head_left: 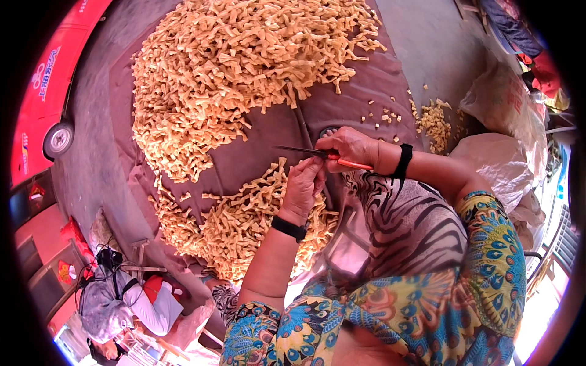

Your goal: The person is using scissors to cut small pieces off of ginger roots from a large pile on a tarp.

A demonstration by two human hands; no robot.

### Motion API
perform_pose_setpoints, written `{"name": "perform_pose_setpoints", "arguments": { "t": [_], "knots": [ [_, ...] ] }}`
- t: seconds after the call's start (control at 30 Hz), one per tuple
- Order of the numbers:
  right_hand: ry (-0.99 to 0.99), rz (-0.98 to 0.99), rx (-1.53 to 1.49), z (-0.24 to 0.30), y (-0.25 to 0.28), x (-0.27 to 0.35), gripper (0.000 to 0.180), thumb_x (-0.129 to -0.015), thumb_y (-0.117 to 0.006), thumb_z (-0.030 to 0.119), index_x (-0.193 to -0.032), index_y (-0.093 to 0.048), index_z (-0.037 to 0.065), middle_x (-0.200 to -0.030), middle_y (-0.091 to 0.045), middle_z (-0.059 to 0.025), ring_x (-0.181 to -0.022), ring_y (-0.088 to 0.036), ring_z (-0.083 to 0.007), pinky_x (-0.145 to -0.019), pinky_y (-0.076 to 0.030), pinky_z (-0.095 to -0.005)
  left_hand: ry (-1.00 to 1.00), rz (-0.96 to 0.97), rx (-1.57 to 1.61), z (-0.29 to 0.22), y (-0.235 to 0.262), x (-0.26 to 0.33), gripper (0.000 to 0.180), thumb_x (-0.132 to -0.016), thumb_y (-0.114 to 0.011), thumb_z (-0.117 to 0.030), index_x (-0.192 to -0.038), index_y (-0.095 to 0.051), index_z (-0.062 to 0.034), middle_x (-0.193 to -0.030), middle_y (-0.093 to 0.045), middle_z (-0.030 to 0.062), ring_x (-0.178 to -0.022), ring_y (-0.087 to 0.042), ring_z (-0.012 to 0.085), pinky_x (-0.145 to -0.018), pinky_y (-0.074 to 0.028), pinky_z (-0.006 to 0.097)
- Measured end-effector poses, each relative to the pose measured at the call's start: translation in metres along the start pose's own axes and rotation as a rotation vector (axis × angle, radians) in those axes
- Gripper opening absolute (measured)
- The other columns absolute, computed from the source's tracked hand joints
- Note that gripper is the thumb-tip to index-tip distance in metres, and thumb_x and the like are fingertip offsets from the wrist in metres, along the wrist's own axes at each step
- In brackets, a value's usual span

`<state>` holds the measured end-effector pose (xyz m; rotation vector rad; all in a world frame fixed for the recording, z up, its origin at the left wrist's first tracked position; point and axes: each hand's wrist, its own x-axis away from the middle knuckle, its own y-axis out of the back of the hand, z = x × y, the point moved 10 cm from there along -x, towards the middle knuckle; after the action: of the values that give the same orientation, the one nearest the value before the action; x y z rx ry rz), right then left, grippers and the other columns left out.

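Note:
My right hand [353, 147] is closed around a pair of scissors [299, 149] with dark blades and red handles. The blades point left, past my left fingertips. Just below and touching close by, my left hand [303, 188] is pinched shut; whatever sits between its fingers is hidden. A small heap of pale yellow, knobbly strips [244, 229] lies beside and under my left forearm. Farther off spreads a much larger heap of the same strips [238, 67]. Both heaps rest on a brown cloth [271, 135].
Small cut-off bits [434, 125] are scattered on the floor at right, near large pale sacks [503, 110]. A red vehicle [46, 91] with a wheel stands at far left. Another person [125, 299] sits at lower left. My patterned trouser leg [409, 222] is below my right arm.

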<state>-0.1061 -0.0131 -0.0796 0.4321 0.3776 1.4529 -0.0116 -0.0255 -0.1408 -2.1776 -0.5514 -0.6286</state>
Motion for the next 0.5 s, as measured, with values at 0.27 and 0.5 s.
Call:
{"name": "perform_pose_setpoints", "arguments": {
  "t": [0.27, 0.5],
  "knots": [
    [-0.017, -0.037, -0.196, -0.011, 0.000, 0.003, 0.023, -0.068, -0.059, 0.020, -0.081, -0.055, 0.001, -0.059, -0.052, -0.0172, -0.053, -0.051, -0.0324, -0.051, -0.041, -0.0372, -0.066, -0.115, -0.070, -0.009, -0.010, 0.005, 0.031, -0.092, -0.051, -0.024, -0.065, -0.047, -0.0106, -0.051, -0.035, -0.0057, -0.041, -0.030, 0.0038, -0.038, -0.021, 0.019],
    [-0.088, 0.030, -0.266, -0.018, -0.006, 0.008, 0.025, -0.068, -0.060, 0.015, -0.088, -0.058, 0.000, -0.071, -0.055, -0.0148, -0.064, -0.055, -0.0304, -0.060, -0.044, -0.0363, -0.113, -0.138, -0.144, -0.017, -0.022, 0.012, 0.030, -0.092, -0.050, -0.023, -0.064, -0.047, -0.0108, -0.051, -0.036, -0.0061, -0.041, -0.028, 0.0035, -0.039, -0.019, 0.020]
  ]
}}
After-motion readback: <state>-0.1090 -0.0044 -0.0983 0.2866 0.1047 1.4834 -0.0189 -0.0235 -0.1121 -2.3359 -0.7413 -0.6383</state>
